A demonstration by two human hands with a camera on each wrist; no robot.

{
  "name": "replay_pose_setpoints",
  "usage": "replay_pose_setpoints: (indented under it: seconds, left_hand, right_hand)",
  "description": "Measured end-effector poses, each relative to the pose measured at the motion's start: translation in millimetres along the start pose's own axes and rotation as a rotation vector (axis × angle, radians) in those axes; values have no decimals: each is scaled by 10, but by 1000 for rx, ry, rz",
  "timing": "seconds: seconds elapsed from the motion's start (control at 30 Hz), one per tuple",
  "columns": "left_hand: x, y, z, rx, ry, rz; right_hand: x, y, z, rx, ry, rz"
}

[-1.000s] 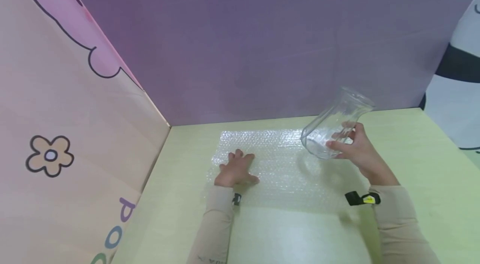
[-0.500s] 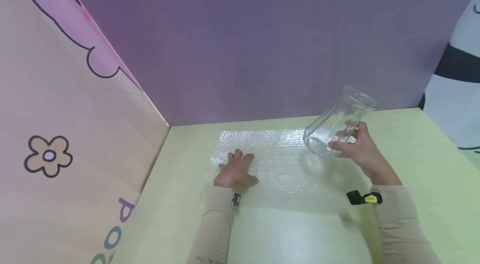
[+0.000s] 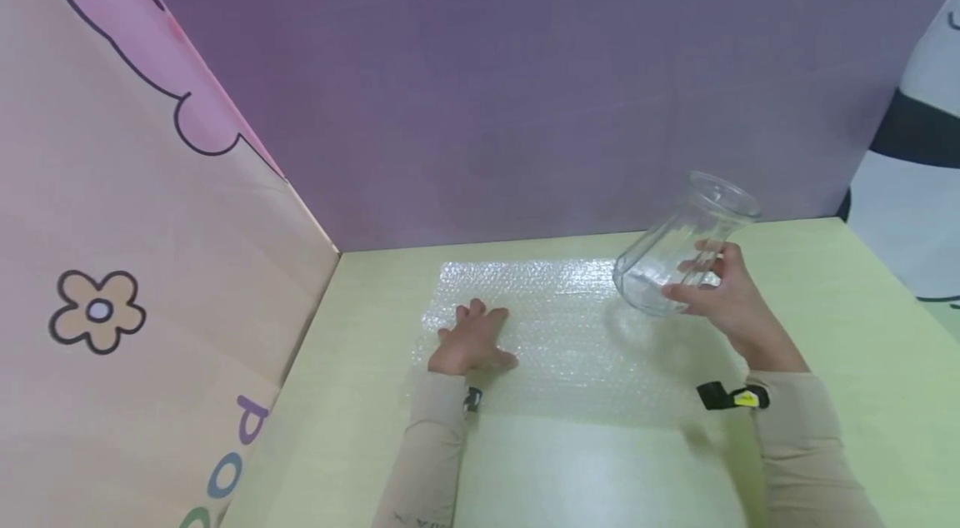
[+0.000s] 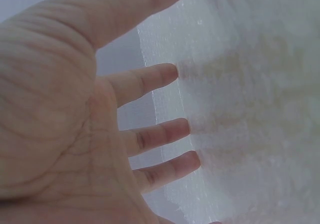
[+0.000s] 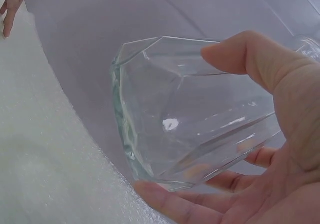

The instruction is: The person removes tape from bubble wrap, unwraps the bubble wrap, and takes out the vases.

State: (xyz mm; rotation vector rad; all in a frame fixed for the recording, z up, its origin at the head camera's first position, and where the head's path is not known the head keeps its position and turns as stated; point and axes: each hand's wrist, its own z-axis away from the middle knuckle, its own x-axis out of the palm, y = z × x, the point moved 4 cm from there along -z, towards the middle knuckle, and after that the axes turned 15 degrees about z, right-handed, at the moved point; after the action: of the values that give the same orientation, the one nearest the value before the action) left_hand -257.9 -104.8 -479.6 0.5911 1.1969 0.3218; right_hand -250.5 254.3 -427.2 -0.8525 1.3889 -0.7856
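A clear glass vase (image 3: 663, 253) with a faceted body and flared mouth leans to the right above the table. My right hand (image 3: 723, 299) grips its body, thumb on the near side and fingers round the far side. In the right wrist view the thick base of the vase (image 5: 170, 114) faces left, away from the palm. A sheet of bubble wrap (image 3: 562, 336) lies flat on the table, partly under the vase in the head view. My left hand (image 3: 471, 341) rests on the left part of the sheet, fingers spread; the left wrist view shows the fingertips (image 4: 182, 126) against the bubble wrap.
The pale yellow-green table (image 3: 585, 478) meets a purple panel (image 3: 525, 95) along its back edge. At the left stands a light panel with a printed flower (image 3: 100, 311) and letters. Another printed panel (image 3: 922, 195) is at the right.
My right hand has shifted slightly to the right with the vase. The left hand and the bubble wrap have stayed in place.
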Motion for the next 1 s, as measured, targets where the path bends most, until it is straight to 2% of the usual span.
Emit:
replay_pose_setpoints:
  seconds: [0.47,0.87,1.0]
  left_hand:
    - [2,4,1,-2,-2,-15]
    - [0,3,2,-3,2,-2]
    - [7,-1,-2,-12,4,-30]
  right_hand:
    - [-82,51,7,-32,42,12]
    - [-142,85,14,-21,58,11]
    - [-160,103,25,-14,57,44]
